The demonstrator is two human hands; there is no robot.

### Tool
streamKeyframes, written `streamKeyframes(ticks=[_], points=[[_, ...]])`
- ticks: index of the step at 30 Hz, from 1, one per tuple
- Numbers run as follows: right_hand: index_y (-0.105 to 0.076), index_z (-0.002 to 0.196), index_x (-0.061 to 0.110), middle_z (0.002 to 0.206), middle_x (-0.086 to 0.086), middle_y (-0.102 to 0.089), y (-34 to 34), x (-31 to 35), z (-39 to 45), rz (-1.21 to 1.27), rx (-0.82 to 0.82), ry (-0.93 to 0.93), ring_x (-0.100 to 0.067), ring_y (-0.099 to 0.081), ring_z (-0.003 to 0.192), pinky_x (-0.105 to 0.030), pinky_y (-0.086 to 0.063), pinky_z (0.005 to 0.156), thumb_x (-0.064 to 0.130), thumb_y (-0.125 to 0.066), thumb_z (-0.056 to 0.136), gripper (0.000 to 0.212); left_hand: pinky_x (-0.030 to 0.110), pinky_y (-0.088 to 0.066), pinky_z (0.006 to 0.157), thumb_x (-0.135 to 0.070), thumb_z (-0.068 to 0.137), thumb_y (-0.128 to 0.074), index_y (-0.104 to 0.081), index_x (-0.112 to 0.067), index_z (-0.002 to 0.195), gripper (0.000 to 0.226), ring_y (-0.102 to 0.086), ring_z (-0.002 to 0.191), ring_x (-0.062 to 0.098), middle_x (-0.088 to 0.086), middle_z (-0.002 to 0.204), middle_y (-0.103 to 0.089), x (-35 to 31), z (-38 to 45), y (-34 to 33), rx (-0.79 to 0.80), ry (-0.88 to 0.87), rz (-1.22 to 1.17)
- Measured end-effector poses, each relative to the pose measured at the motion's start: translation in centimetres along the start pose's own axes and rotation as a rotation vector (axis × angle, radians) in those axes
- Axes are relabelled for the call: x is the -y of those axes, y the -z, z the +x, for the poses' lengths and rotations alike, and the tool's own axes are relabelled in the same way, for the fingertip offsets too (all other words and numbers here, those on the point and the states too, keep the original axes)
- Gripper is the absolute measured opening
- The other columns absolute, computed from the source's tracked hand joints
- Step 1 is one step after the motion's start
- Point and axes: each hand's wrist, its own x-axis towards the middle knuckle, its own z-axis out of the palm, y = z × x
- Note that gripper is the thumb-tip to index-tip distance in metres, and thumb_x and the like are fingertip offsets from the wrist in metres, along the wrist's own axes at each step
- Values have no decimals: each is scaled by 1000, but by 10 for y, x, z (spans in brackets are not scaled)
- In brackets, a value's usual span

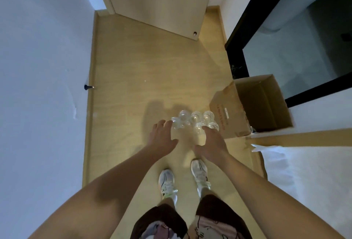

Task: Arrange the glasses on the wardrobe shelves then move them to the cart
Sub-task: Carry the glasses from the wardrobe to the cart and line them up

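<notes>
Several clear glasses are bunched together in a blurred cluster in front of me, above the wooden floor, and they cast a shadow on it. My left hand grips the left side of the cluster, thumb below and fingers over the rims. On the right side, my right hand is closed around one glass, with more glasses pressed against its fingers. No wardrobe shelf or cart is in view.
An open, empty-looking cardboard box stands on the floor just right of the glasses. A pale door stands ajar ahead. A black-framed glass panel lines the right side, a white wall with a door stopper the left.
</notes>
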Motion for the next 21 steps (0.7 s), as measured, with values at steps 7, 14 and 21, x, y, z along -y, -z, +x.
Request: streamKeyframes(ticks=[7,14,21], points=[[-46,145,17,138,-12,-53,-20,-16,64,-10,59,-64,-31,-49,130,-36,-44,102,41,-76,83,73,38,-31,114,-34,90,-72,-33,-13,155,79,-37,141,34,13,156,-36,15,45,-31,-2,86,-104],[-46,145,15,137,-15,-52,-65,-56,180,8,194,-95,-35,-49,128,-38,-42,99,40,-77,83,73,40,-32,115,-36,90,-72,-29,-13,157,83,-34,143,34,13,158,-33,41,129,-110,46,279,-185],[-47,140,15,133,-15,-52,-115,-93,295,-9,214,-63,-37,-48,126,-42,-44,100,35,-73,84,65,38,-32,113,-34,87,-74,-31,-14,156,83,-37,140,33,12,155,-37,58,239,-183,22,294,-227]])
